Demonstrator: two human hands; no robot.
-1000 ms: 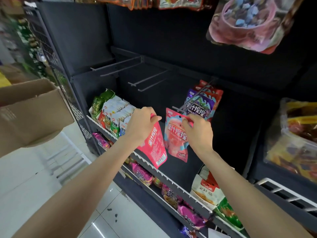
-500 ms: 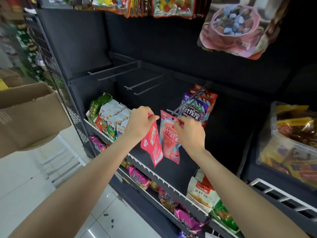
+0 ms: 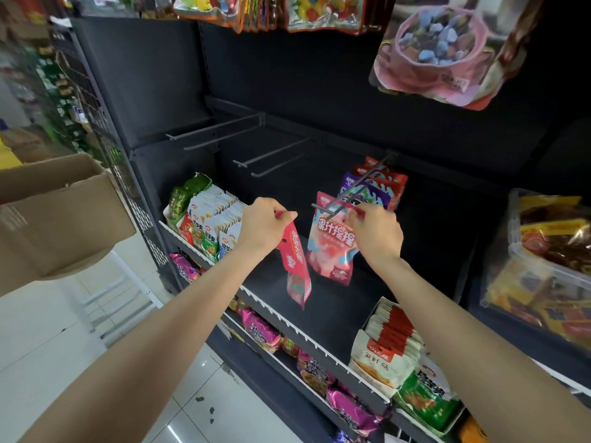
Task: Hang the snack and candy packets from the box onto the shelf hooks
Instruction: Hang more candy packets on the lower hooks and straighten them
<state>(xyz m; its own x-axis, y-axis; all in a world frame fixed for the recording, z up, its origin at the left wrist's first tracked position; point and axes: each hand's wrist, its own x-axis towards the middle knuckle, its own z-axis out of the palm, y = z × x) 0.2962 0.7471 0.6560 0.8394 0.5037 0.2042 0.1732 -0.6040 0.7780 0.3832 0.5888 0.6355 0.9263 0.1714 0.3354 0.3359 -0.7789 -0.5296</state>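
My left hand grips the top of a pink-red candy packet, which hangs down edge-on in front of the shelf. To its right, my right hand pinches the top edge of a second pink packet at the tip of a dark metal hook. Purple and red packets hang further back on that hook. Two more hooks stick out bare to the left. The cardboard box stands at the far left on a white stool.
Green and white sachets fill the shelf's left end, white-red packets the right. Large snack bags hang above and sit in a bin at right. Pink packets line the lower shelf. White tiled floor lies below.
The packet in my left hand has turned edge-on and swung lower. My right hand has kept its packet's top at the hook tip.
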